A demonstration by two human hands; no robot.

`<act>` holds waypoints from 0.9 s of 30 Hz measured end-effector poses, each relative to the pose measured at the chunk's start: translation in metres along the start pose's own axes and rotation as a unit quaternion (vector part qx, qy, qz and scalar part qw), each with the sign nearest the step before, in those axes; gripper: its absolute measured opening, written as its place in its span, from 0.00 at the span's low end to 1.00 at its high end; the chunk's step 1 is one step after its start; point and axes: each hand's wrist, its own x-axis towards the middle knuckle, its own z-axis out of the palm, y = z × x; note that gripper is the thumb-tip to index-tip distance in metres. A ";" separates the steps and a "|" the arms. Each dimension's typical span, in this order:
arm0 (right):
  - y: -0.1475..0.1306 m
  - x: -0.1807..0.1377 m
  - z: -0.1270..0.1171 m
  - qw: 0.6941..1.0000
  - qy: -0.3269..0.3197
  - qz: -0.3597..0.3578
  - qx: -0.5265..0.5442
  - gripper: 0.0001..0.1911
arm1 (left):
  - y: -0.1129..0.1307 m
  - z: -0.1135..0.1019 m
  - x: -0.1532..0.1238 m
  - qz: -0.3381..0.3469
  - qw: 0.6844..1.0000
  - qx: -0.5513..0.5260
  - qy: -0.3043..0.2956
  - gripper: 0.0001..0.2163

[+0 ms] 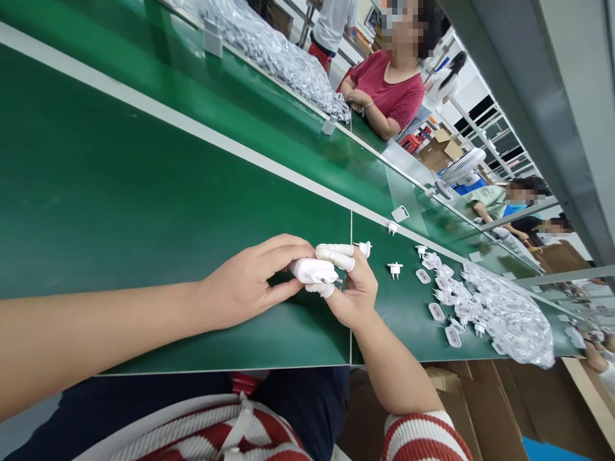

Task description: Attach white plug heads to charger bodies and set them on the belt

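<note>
A white plug adapter (311, 271) with two metal pins is held between both hands, over the near part of the green bench. My left hand (254, 275) is closed round its back end, fingers above and thumb below. On the pin side, my right hand (353, 282) grips it with fingers in white finger cots. Just past the right fingertips lies a small white plug piece (365, 249). Another plug piece (394, 270) stands to its right with its pins down.
Several loose white plug pieces (451, 291) lie on the right beside a clear plastic bag (514, 314). A glass divider with a metal rail (288, 97) runs along the far side. Beyond it are a large bag (273, 54) and a person in a red shirt (401, 89).
</note>
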 end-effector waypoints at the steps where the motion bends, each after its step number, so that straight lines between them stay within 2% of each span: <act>1: 0.000 0.000 0.000 1.000 -0.003 0.013 -0.005 0.20 | 0.000 0.000 -0.001 -0.001 1.000 -0.003 -0.001 0.14; 10: 0.004 0.000 0.002 1.000 -0.002 0.010 0.009 0.21 | 0.002 0.001 0.001 0.027 1.000 -0.004 0.008 0.11; 15: 0.006 0.001 0.003 0.998 0.011 -0.046 0.036 0.21 | 0.002 0.001 0.001 0.061 0.998 0.004 0.024 0.11; 19: 0.005 0.001 0.003 0.998 0.011 -0.052 0.026 0.21 | 0.002 0.000 0.001 0.075 0.997 0.013 0.029 0.11; 27: 0.003 0.001 0.004 0.997 0.019 -0.056 0.052 0.22 | 0.009 -0.002 0.002 0.098 0.994 -0.003 0.041 0.16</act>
